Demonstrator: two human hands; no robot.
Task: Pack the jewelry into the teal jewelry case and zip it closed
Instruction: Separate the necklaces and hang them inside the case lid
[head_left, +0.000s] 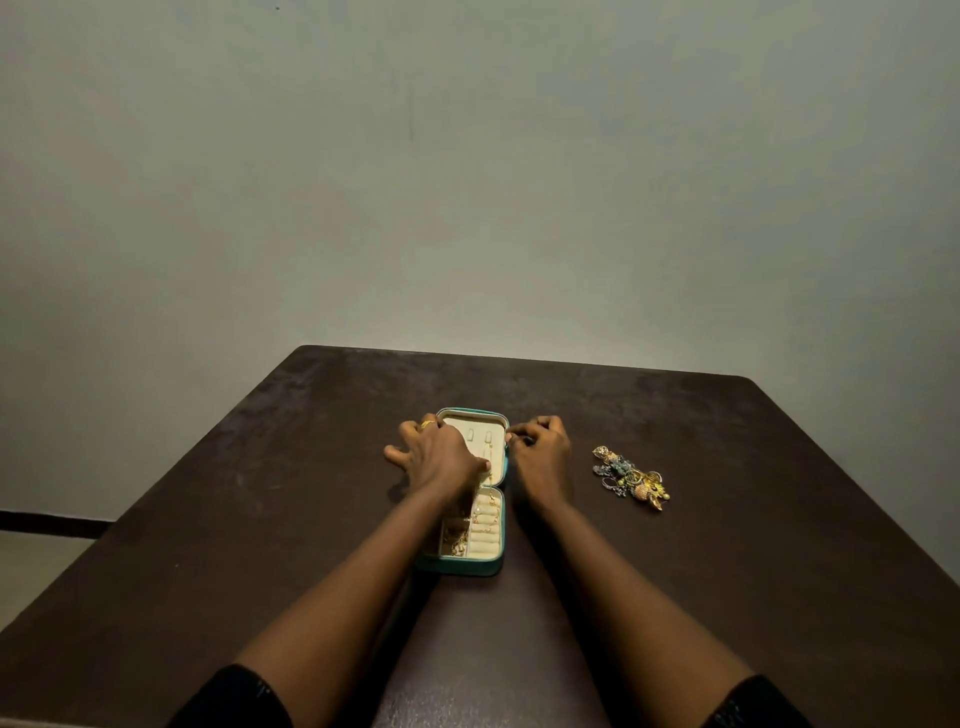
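Cases: one teal jewelry case, lying open and flat in the middle of the table, its two halves end to end.
Far half: the lid, cream lining facing up, with two small pale tabs side by side on it.
Near half: the base, with cream ring rolls on the right and a gold chain draped over them; more gold pieces lie in the compartment to their left, too small to count.
Loose jewelry: one heap of gold and silver-grey pieces on the table, to the right of the case and well apart from it; single pieces cannot be counted.
Hands: two, both at the lid.
Left hand: fingers spread apart and bent, laid over the lid's left side, thumb on the lining near the hinge; it closes round nothing visible. One gold ring sits on a finger.
Right hand: fingers curled tight, tips gathered at the lid's right rim; whether they pinch the rim, a small piece, or nothing cannot be told.
Sleeves: two, black, at the bottom edge.
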